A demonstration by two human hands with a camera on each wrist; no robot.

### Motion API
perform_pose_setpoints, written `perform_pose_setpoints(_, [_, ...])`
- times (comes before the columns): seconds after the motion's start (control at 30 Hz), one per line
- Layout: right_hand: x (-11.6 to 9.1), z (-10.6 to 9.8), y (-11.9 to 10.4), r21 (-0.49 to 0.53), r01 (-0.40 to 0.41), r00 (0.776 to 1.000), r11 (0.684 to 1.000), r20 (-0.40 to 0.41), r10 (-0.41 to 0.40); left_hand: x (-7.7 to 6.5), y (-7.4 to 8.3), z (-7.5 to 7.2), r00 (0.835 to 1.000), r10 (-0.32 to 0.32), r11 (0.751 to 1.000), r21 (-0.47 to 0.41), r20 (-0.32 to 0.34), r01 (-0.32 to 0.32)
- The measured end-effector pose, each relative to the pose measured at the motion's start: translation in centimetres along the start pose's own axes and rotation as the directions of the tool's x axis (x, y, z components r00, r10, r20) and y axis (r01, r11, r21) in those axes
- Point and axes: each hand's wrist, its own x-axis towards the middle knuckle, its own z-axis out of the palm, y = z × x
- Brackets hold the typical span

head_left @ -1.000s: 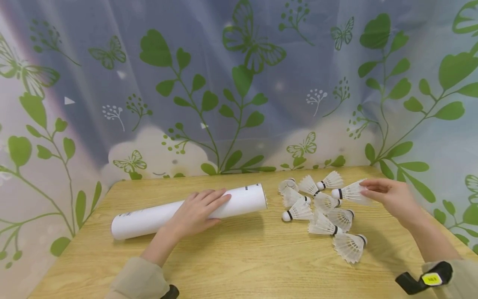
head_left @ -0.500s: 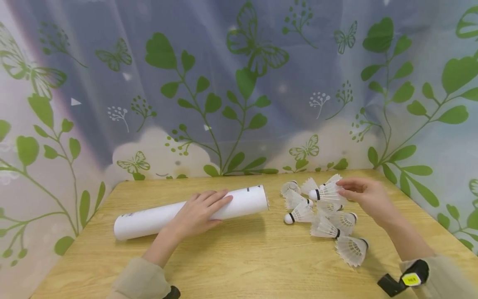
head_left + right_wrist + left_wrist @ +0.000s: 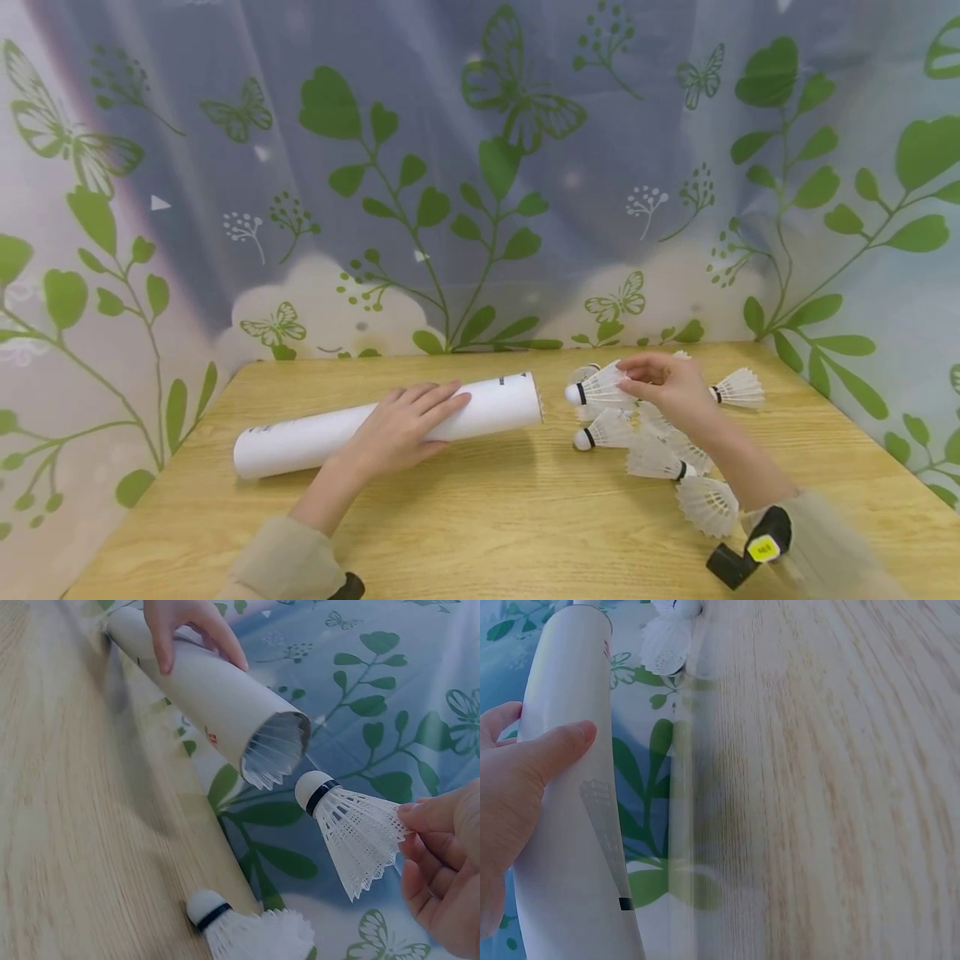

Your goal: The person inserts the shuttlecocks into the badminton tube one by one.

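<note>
My left hand [image 3: 401, 425] grips a white shuttlecock tube [image 3: 498, 407] lying on its side, thumb and fingers on opposite sides of it. The tube's far end, in the right wrist view, is uncapped and shows the feathery skirt of a shuttlecock [image 3: 271, 750] inside. My right hand [image 3: 671, 396] pinches one white shuttlecock [image 3: 358, 832] by the skirt edge, its black-banded cork turned towards the tube mouth with a short gap between them. Below the held one, another shuttlecock [image 3: 255, 934] shows in the right wrist view.
Several more shuttlecocks [image 3: 652, 457] lie bunched on the wooden table [image 3: 480, 517] right of the tube, partly hidden by my right hand. One shuttlecock [image 3: 741, 388] lies apart, farther right. A leaf-patterned curtain [image 3: 420, 208] hangs behind the table.
My right hand has carried the pinched shuttlecock leftward over the pile, close to the tube's mouth. The left hand stays on the tube. A shuttlecock right of the hand now shows.
</note>
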Motion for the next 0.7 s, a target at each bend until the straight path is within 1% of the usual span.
perform_pose_setpoints(0.23, [0.4,2.3,-0.7,0.084,0.030,0.999,0.996,0.042,-0.034,-0.1,-0.1,0.1,1.000,-0.009,1.000,0.001,0.006,0.009])
perform_pose_setpoints(0.47, [0.8,3.9,-0.8,0.080,0.038,0.998,0.996,0.043,-0.042,-0.2,-0.2,0.1,1.000,-0.005,1.000,-0.002,-0.002,0.005])
perform_pose_setpoints(0.7, [1.1,5.1,-1.0,0.116,0.045,0.995,0.992,0.086,-0.055,-0.1,-0.1,0.1,1.000,0.000,1.000,0.006,-0.001,0.000])
